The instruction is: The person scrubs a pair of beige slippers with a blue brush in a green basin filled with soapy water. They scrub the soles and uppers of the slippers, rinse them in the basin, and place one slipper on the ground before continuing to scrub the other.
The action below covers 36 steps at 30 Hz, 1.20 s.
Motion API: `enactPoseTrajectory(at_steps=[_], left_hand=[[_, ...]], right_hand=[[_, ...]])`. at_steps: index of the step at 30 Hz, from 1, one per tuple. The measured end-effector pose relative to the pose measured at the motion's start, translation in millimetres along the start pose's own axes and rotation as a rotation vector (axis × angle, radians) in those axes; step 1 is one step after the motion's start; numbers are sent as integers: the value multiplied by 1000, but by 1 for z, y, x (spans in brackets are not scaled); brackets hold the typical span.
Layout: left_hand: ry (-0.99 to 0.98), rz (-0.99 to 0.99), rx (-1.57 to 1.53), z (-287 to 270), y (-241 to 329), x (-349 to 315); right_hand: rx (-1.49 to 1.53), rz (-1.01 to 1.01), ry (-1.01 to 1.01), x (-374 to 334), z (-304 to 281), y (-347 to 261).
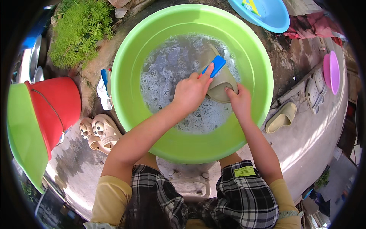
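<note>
Over a big light-green basin [126,68] of foamy grey water, my two hands work on an olive-green slipper [225,80]. My right hand [240,101] grips its near end, thumb on top and fingers around the edge. My left hand [192,89] is closed on a scrub brush [214,66], blue with a bit of red. The brush lies against the slipper's upper side; its bristles are hidden. Part of the slipper's far end dips into the suds [167,68]. A similar olive slipper [281,117] lies on the ground to the right of the basin.
At left stand a red bucket [63,107], a green basin [23,129], beige clogs [105,131] and a torn packet [103,89]. A blue basin [272,17] is at far right. Grey clogs [314,91] and a pink basin [332,72] stand along the right. A leafy plant [78,34] grows far left.
</note>
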<state>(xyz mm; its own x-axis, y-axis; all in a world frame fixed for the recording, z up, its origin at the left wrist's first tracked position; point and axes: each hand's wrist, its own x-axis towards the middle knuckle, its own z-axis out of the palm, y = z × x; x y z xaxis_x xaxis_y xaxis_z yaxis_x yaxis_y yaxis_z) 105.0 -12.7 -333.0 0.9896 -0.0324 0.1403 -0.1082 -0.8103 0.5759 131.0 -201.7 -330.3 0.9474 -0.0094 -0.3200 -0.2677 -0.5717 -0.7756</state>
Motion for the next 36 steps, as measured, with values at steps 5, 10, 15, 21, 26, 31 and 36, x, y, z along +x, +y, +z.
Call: enactPoseTrajectory(at_steps=[5,10,15,21,26,31,36], left_hand=[[-103,108,-77,14,26,-21],[-45,-123,82,7,-26,12],[-8,-425,241,2,-93,19],[29,-451,-410,6,-44,8],[-150,-22,-215,-6,14,-4],[-10,-112,-112,5,-15,13],[-186,23,-110,3,5,-6]], right_hand=[[448,259,-113,6,-4,6],[437,332,-133,5,-10,7],[444,364,-134,10,-13,7],[588,421,-131,12,-12,15],[649,418,-130,9,-9,7],[607,382,-148,13,-8,11],[596,384,-163,16,-15,19]])
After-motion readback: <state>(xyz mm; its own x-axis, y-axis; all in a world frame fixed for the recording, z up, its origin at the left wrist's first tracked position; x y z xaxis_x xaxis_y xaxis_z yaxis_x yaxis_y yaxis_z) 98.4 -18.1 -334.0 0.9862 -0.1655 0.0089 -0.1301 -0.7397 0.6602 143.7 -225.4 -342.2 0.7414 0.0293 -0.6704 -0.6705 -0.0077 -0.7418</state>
